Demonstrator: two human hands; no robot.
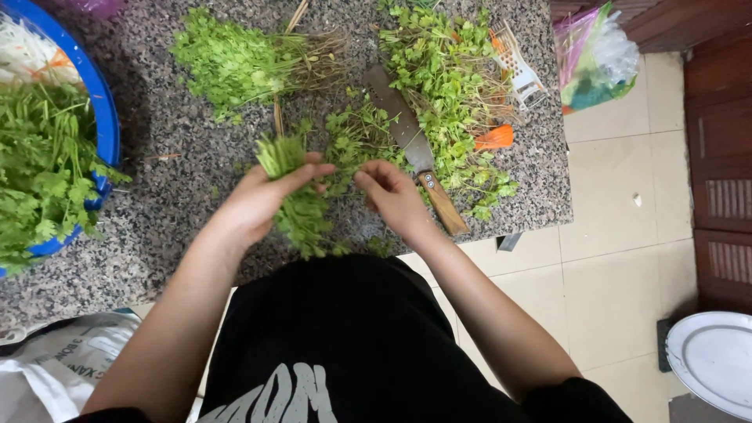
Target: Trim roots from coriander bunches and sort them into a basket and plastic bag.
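Leafy green herb bunch (298, 205) (feathery, limp) gripped by left hand (262, 200); right hand (392, 196) pinches its sprigs.

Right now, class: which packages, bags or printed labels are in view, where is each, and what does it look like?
Plastic bags: top right, on the floor beside the counter; crumpled, clear, pink and green.
Printed sack: bottom left, under the left arm; white-grey, dark lettering.

L hand (262, 200) w/ herb bunch (296, 205)

Granite counter (180, 125); blue basin (106, 117) of greens; wooden-handled cleaver (415, 149); white grater (521, 74); plastic bags (595, 59); white plate (717, 360); tiled floor (619, 274).
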